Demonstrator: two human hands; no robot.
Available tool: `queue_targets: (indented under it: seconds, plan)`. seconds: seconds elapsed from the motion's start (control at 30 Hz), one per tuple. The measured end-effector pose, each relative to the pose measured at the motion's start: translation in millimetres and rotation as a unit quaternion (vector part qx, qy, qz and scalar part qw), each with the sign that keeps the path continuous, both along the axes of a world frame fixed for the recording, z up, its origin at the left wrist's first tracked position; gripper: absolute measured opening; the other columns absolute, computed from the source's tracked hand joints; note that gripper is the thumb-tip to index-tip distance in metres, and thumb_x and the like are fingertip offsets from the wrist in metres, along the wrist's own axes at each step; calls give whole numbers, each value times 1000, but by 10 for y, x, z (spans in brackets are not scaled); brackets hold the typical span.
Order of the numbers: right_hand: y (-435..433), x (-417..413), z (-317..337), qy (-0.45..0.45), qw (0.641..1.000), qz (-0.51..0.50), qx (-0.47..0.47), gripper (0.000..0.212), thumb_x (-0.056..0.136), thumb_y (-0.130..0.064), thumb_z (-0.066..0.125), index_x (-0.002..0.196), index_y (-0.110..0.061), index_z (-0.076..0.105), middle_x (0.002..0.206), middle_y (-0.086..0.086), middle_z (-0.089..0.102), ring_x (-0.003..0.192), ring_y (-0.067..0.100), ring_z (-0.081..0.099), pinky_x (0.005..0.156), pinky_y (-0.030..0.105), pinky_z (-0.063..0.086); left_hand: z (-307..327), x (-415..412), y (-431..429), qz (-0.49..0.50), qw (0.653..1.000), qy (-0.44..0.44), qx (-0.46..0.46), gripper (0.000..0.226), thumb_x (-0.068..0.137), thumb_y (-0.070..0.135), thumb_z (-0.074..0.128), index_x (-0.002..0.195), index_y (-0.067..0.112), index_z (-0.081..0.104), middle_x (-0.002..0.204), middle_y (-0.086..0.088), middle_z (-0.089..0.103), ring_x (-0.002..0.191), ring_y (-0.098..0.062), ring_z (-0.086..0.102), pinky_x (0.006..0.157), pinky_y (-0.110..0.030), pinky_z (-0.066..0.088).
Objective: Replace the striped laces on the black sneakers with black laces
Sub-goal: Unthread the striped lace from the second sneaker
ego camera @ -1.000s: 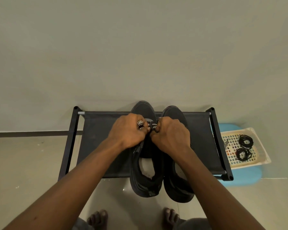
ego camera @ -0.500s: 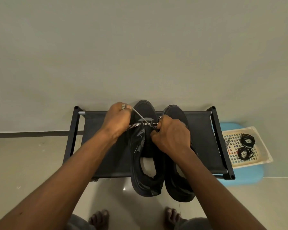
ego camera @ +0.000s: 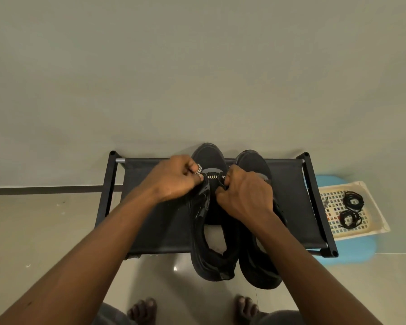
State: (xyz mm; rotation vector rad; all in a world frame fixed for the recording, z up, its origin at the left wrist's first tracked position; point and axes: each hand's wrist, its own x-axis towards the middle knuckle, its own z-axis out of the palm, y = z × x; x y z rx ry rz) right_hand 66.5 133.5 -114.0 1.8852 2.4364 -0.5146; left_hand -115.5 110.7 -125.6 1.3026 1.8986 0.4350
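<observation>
1. Grip: the left grip (ego camera: 174, 177) pinches a bunched loop of the striped lace (ego camera: 212, 177). The right grip (ego camera: 242, 195) pinches the lace's other end at the far eyelets of the left sneaker (ego camera: 206, 256).
2. Only one striped bar shows across that shoe, so its unlacing looks nearly done.
3. The right sneaker (ego camera: 258, 273) lies touching it; the forearm hides its eyelets, so I cannot tell their state.
4. Two coiled black laces (ego camera: 353, 201) lie untouched in a pale tray (ego camera: 382, 228) at far right, so all relacing seems left.
5. Both shoes rest on a black shoe rack (ego camera: 150, 219), heels overhanging its near edge.
6. The tray sits on a blue stool (ego camera: 352, 253). Glossy floor tiles (ego camera: 33, 231) meet a plain wall (ego camera: 197, 66).
</observation>
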Motion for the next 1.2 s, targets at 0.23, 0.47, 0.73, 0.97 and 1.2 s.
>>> queue_targets:
  seconds: [0.23,0.47,0.73,0.97,1.2]
  plan:
    - [-23,-23,-30,-15,999,14,27,33,94,-44,57,112,-17,55,96,4,66,78,24,57,68,32,44,-90,142,-9,-31,997,66,34,17,95,30,74,82,24,66,75,13,66,76,-7,65,63,-25,42]
    - [-48,-50,-8,-40,999,7,36,32,94,-43,56,113,-17,54,94,4,64,77,25,55,65,32,40,27,92,-37,-102,982,150,57,11,96,33,60,92,23,60,76,3,64,75,-20,62,69,-39,51]
    - [-36,-48,-16,-44,998,7,34,31,95,-41,55,113,-16,54,89,2,60,75,23,55,65,32,44,177,-155,-161,9,976,156,150,11,84,32,67,78,25,60,60,7,61,63,-14,60,64,-37,52]
    - [-34,-34,-32,-53,998,15,33,30,97,-43,52,115,-18,52,81,-1,52,70,21,51,61,31,42,297,-406,-127,212,938,111,250,18,80,36,58,78,18,60,68,4,65,69,-18,61,66,-34,47]
    - [-15,-14,-57,-31,999,20,31,30,96,-44,52,113,-19,53,81,-2,54,70,22,53,63,31,42,214,-75,25,328,849,-374,179,20,104,7,51,85,11,58,76,-3,68,68,-19,65,67,-33,56]
